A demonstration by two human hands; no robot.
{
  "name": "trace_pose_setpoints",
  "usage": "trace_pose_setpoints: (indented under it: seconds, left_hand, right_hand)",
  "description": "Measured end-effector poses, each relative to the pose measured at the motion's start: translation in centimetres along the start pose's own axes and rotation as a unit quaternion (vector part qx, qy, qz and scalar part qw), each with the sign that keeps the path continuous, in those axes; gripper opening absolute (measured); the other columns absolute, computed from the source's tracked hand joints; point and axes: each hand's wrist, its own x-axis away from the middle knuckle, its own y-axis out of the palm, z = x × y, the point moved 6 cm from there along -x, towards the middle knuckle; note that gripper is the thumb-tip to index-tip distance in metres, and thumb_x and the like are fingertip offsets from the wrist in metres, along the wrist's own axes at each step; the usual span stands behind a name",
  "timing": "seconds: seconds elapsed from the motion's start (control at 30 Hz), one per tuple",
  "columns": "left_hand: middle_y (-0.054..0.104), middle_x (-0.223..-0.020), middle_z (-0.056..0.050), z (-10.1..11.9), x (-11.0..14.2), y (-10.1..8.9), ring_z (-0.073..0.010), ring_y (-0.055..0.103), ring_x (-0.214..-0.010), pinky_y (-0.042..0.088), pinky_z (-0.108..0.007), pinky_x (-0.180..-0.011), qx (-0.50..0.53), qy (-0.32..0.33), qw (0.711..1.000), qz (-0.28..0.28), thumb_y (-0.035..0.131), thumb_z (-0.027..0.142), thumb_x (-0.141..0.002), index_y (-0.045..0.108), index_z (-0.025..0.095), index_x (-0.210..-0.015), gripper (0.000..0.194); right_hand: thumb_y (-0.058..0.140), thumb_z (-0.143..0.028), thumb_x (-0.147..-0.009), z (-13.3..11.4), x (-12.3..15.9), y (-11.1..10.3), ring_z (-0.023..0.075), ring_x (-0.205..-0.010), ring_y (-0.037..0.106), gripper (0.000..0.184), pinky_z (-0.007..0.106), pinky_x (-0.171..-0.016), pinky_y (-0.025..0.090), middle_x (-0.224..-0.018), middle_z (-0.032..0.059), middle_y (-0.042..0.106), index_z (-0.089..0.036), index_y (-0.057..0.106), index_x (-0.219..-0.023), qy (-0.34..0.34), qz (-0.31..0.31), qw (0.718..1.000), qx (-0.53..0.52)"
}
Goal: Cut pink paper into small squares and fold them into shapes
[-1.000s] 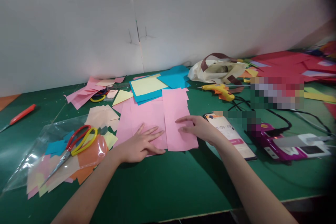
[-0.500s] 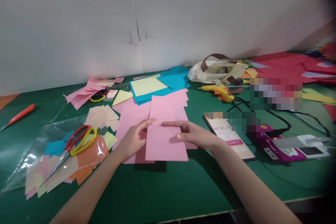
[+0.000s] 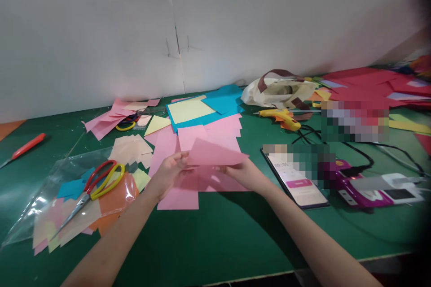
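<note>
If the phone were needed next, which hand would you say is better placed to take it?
Probably the right hand: the phone lies close beside its wrist. The left hand is farther off, across the pink sheet both hold.

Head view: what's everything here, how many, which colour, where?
held paper: count unclear, pink, between hands
other pink sheets: several, pink, below the hands
blue sheets: several, blue, back centre
pale sheet: one, light yellow, on the blue
paper scraps: many, mixed, left
clear bag: one, transparent, left
scissors: one in full, red-yellow handles, on clear bag
red-handled tool: one, red, far left
glue gun: one, yellow, right
cloth bag: one, cream-brown, back right
phone: one, dark-rimmed, right
device: one, purple-white, right
cables: several, mostly black, right
red sheets: several, red, far right
pixelated patches: several, mixed, right
table: one, green, underneath
panels: two, white, behind
left hand: one, bare, on held paper
right hand: one, bare, on held paper
</note>
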Motion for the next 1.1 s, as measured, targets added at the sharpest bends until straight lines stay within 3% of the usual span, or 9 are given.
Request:
trace_pose_setpoints:
  seconds: [0.13, 0.37, 0.63, 0.73, 0.83, 0.9, 0.97, 1.03, 1.1]
  left_hand:
    - [0.062, -0.116, -0.012, 0.2, -0.1, -0.5, -0.0232, 0.057, -0.108, 0.048, -0.032, -0.087, 0.050, 0.006, 0.998, 0.032, 0.059, 0.053, -0.077, 0.061, 0.018, -0.118, 0.053]
    - [0.063, -0.068, 0.003, 0.7, 0.2, -1.0, -0.0108, 0.061, -0.074, 0.049, -0.029, -0.084, 0.038, 0.026, 0.990, 0.135, 0.066, 0.027, -0.074, 0.042, 0.018, -0.136, 0.067]
    - [0.066, -0.113, -0.009, 1.3, 0.4, -2.1, -0.0222, 0.057, -0.112, 0.042, -0.037, -0.099, -0.138, 0.072, 0.970, 0.189, 0.059, 0.023, -0.079, 0.027, 0.016, -0.143, 0.072]
    - [0.042, -0.141, -0.017, 1.7, 0.5, -2.7, -0.0310, 0.043, -0.127, 0.036, -0.045, -0.104, -0.276, 0.094, 0.928, 0.232, 0.062, 0.025, -0.076, 0.035, 0.015, -0.140, 0.069]
    - [-0.001, -0.155, -0.013, 2.8, 1.0, -2.6, -0.0406, 0.002, -0.139, 0.016, -0.058, -0.108, -0.477, 0.159, 0.817, 0.282, 0.070, 0.016, -0.066, 0.039, 0.021, -0.138, 0.078]
    - [-0.007, -0.155, -0.006, 3.1, 1.0, -1.7, -0.0400, -0.011, -0.137, 0.005, -0.062, -0.108, -0.574, 0.204, 0.750, 0.256, 0.070, 0.009, -0.062, 0.043, 0.028, -0.135, 0.079]
    - [0.014, -0.154, -0.004, 2.7, 0.8, -0.4, -0.0371, 0.004, -0.140, 0.003, -0.061, -0.109, -0.634, 0.238, 0.718, 0.159, 0.064, 0.007, -0.065, 0.060, 0.029, -0.118, 0.058]
    - [0.048, -0.138, -0.006, 1.8, 0.5, 0.7, -0.0311, 0.036, -0.131, 0.017, -0.054, -0.111, -0.649, 0.232, 0.723, 0.050, 0.057, 0.009, -0.072, 0.070, 0.025, -0.099, 0.034]
    - [0.065, -0.117, -0.007, 1.2, 0.4, 0.9, -0.0250, 0.056, -0.113, 0.036, -0.045, -0.103, -0.624, 0.206, 0.754, 0.013, 0.051, 0.015, -0.079, 0.071, 0.021, -0.093, 0.025]
  right_hand:
    - [0.062, -0.031, -0.079, -0.5, 0.1, -0.4, 0.0252, -0.121, 0.046, 0.017, 0.040, -0.097, 0.045, -0.124, 0.0081, 0.049, -0.027, 0.072, -0.093, -0.060, 0.026, 0.996, 0.054]
    - [0.068, -0.021, -0.074, -0.7, 0.3, -0.3, 0.0302, -0.129, 0.036, 0.024, 0.044, -0.099, 0.043, -0.135, 0.0076, 0.038, -0.028, 0.071, -0.096, -0.092, 0.022, 0.993, 0.075]
    - [0.063, -0.017, -0.076, -1.5, 0.7, -0.7, 0.0289, -0.126, 0.039, 0.021, 0.047, -0.099, 0.040, -0.133, 0.0066, 0.039, -0.028, 0.070, -0.093, -0.178, 0.076, 0.960, 0.202]
    - [0.061, -0.019, -0.079, -1.0, 0.4, -0.4, 0.0275, -0.115, 0.048, 0.014, 0.048, -0.093, 0.043, -0.120, 0.0087, 0.051, -0.027, 0.071, -0.086, -0.185, 0.061, 0.946, 0.258]
    - [0.055, -0.014, -0.082, -0.2, -0.1, 0.2, 0.0216, -0.098, 0.058, 0.019, 0.042, -0.087, 0.048, -0.100, 0.0081, 0.060, -0.025, 0.071, -0.083, -0.162, 0.013, 0.955, 0.248]
    - [0.052, -0.009, -0.081, 0.1, -0.3, 0.5, 0.0196, -0.094, 0.060, 0.024, 0.038, -0.086, 0.049, -0.096, 0.0074, 0.062, -0.023, 0.071, -0.083, -0.147, -0.012, 0.963, 0.226]
    - [0.049, -0.007, -0.079, 0.0, -0.5, 0.5, 0.0187, -0.093, 0.062, 0.026, 0.036, -0.086, 0.049, -0.097, 0.0073, 0.063, -0.022, 0.070, -0.085, -0.140, -0.010, 0.968, 0.207]
    - [0.049, -0.008, -0.080, -0.1, -0.5, 0.4, 0.0186, -0.095, 0.062, 0.025, 0.036, -0.087, 0.048, -0.100, 0.0076, 0.062, -0.021, 0.068, -0.088, -0.136, 0.005, 0.971, 0.197]
    - [0.051, -0.012, -0.081, -0.2, -0.5, 0.2, 0.0195, -0.098, 0.061, 0.020, 0.038, -0.089, 0.047, -0.104, 0.0083, 0.061, -0.021, 0.067, -0.089, -0.135, 0.022, 0.972, 0.193]
